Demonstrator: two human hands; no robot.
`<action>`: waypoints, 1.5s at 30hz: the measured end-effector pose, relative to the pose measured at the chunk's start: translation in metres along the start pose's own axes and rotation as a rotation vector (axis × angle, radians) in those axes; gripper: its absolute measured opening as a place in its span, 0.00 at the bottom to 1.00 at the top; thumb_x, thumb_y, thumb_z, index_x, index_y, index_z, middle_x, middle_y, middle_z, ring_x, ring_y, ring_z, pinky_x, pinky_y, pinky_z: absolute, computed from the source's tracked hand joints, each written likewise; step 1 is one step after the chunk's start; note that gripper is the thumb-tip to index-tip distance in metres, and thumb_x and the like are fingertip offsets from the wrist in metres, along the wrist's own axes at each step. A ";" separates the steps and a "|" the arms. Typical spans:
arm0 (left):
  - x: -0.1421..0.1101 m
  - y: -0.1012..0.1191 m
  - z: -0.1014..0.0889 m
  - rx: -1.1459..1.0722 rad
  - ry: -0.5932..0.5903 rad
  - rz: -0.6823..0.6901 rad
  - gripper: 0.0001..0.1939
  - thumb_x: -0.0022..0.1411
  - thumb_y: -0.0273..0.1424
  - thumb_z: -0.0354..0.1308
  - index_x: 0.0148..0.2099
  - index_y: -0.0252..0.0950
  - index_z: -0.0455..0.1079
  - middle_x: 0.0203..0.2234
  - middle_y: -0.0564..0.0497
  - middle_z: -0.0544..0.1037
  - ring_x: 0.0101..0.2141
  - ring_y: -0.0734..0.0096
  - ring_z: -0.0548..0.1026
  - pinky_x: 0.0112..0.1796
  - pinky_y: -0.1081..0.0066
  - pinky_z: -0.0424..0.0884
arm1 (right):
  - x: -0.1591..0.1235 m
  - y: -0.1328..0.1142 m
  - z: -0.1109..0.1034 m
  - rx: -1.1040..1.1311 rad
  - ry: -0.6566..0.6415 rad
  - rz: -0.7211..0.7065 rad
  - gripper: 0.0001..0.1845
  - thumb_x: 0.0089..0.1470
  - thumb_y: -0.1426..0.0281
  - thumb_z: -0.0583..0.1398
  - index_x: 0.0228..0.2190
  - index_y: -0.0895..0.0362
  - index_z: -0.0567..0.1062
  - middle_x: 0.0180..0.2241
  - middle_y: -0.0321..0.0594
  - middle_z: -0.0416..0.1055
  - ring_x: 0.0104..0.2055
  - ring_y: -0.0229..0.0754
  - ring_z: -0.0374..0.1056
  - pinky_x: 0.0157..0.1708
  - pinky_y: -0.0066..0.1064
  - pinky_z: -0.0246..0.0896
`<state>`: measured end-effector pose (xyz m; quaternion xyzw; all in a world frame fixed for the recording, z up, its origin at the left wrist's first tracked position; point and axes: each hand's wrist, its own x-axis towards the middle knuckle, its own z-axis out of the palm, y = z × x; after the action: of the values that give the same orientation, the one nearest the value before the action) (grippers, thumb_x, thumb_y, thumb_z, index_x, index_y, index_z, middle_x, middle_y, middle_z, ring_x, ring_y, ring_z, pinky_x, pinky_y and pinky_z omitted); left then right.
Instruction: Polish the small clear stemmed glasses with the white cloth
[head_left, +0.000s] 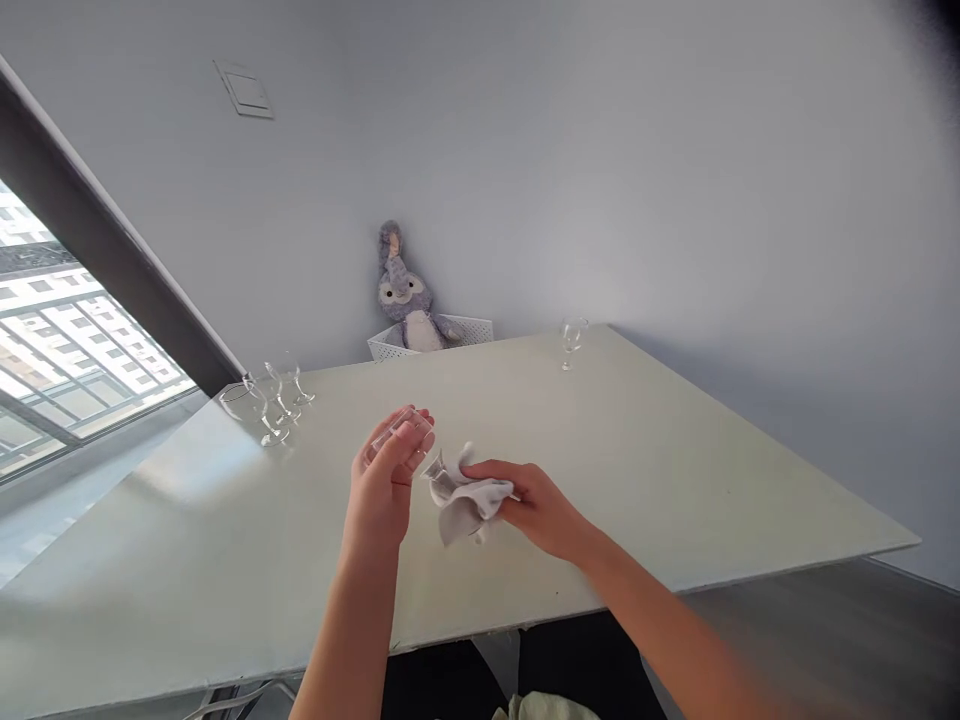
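Observation:
My left hand (384, 475) is closed around the bowl of a clear stemmed glass (412, 430), tilted above the table. My right hand (529, 500) grips a white cloth (480, 500), which hangs in folds just right of the glass. A clear, flared glass part shows at the cloth's left edge, seemingly the foot of the same glass. How far the cloth wraps around it is hidden by the folds.
Several stemmed glasses (274, 432) stand at the table's far left corner, by the window. One more glass (568, 345) stands at the far right of the pale table (637, 450). Behind the table, a plush rabbit (409, 300) sits in a white basket (480, 330).

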<state>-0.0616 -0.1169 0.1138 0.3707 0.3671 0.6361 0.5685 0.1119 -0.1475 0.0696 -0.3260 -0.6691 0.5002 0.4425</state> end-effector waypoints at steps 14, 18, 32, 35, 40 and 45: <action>0.010 -0.008 0.001 -0.292 0.097 -0.362 0.10 0.51 0.33 0.59 0.36 0.33 0.69 0.35 0.48 0.75 0.36 0.71 0.74 0.36 0.75 0.71 | 0.009 -0.032 0.007 -0.779 -0.477 -0.768 0.17 0.57 0.79 0.47 0.33 0.56 0.76 0.35 0.40 0.73 0.44 0.41 0.63 0.51 0.37 0.54; 0.006 -0.004 0.003 -0.351 0.052 -0.206 0.09 0.52 0.35 0.58 0.33 0.34 0.69 0.31 0.49 0.74 0.34 0.71 0.73 0.38 0.72 0.70 | 0.008 -0.022 -0.002 -0.404 -0.351 -0.648 0.18 0.56 0.79 0.49 0.44 0.55 0.72 0.46 0.41 0.68 0.50 0.40 0.61 0.50 0.36 0.56; -0.024 0.006 0.033 -0.031 0.097 0.462 0.15 0.51 0.33 0.60 0.43 0.39 0.67 0.40 0.49 0.71 0.45 0.63 0.70 0.46 0.62 0.67 | -0.009 -0.016 0.056 0.919 0.613 0.134 0.13 0.50 0.66 0.60 0.40 0.54 0.73 0.38 0.39 0.69 0.41 0.39 0.63 0.40 0.30 0.63; -0.035 0.013 0.045 0.082 0.095 0.623 0.17 0.47 0.32 0.62 0.42 0.39 0.67 0.37 0.50 0.71 0.42 0.64 0.71 0.45 0.61 0.67 | -0.019 -0.023 0.055 0.968 0.599 0.177 0.14 0.50 0.67 0.60 0.40 0.56 0.73 0.39 0.41 0.69 0.43 0.41 0.63 0.42 0.32 0.63; -0.044 0.024 0.053 0.168 0.106 0.643 0.14 0.48 0.30 0.62 0.39 0.40 0.67 0.36 0.51 0.69 0.41 0.66 0.70 0.45 0.63 0.67 | -0.033 -0.014 0.053 0.996 0.573 0.197 0.13 0.50 0.68 0.60 0.40 0.56 0.73 0.39 0.42 0.70 0.44 0.45 0.65 0.41 0.35 0.65; -0.043 0.022 0.048 0.181 0.013 0.567 0.16 0.45 0.32 0.64 0.38 0.38 0.68 0.34 0.49 0.71 0.39 0.63 0.71 0.41 0.63 0.69 | -0.026 -0.008 0.050 1.008 0.542 0.178 0.10 0.51 0.67 0.59 0.36 0.57 0.73 0.40 0.42 0.70 0.44 0.46 0.64 0.42 0.36 0.64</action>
<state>-0.0258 -0.1598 0.1531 0.5037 0.3079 0.7364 0.3303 0.0764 -0.1918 0.0649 -0.2464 -0.1813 0.6910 0.6550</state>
